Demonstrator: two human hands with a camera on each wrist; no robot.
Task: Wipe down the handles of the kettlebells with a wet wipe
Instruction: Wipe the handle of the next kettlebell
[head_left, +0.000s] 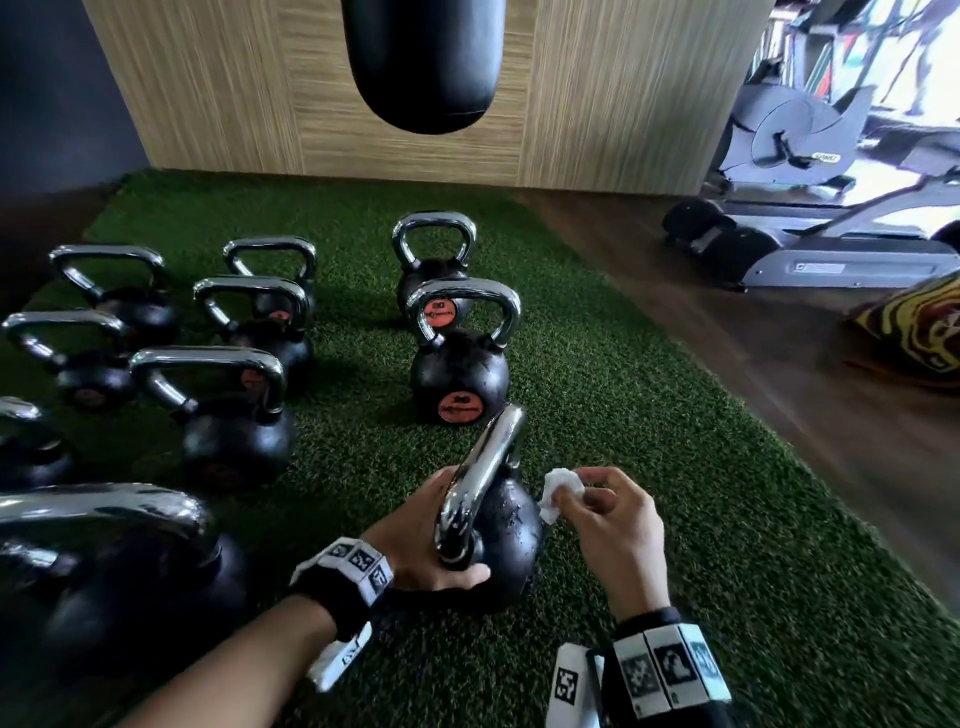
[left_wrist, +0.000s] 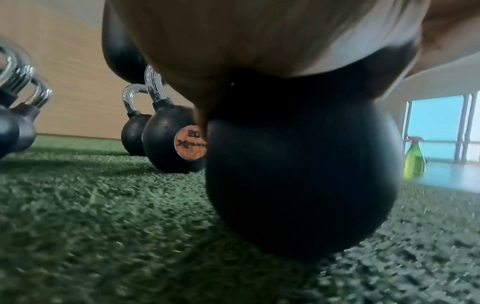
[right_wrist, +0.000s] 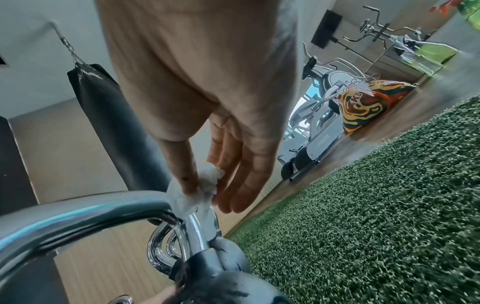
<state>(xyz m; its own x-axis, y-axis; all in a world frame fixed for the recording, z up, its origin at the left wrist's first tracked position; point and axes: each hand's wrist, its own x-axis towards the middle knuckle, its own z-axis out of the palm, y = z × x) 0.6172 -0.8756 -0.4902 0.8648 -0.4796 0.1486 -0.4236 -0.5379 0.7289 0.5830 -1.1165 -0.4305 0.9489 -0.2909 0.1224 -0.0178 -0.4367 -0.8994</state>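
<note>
The nearest black kettlebell (head_left: 506, 540) stands on the green turf, its chrome handle (head_left: 485, 478) pointing away from me. My left hand (head_left: 434, 540) grips it at the base of the handle, thumb across the front of the ball. In the left wrist view the ball (left_wrist: 298, 174) fills the picture under my palm (left_wrist: 259, 41). My right hand (head_left: 576, 493) pinches a crumpled white wipe (head_left: 558, 493) between thumb and fingers, just right of the handle. Seen from the right wrist, the wipe (right_wrist: 200, 193) sits by the bend of the handle (right_wrist: 78, 218).
Several more kettlebells (head_left: 234, 431) stand in rows to the left, and two (head_left: 460, 374) line up beyond the held one. A punching bag (head_left: 423, 62) hangs ahead. On the wooden floor to the right are an exercise machine (head_left: 810, 249), a patterned bag (head_left: 914, 332) and a green spray bottle (left_wrist: 414, 162).
</note>
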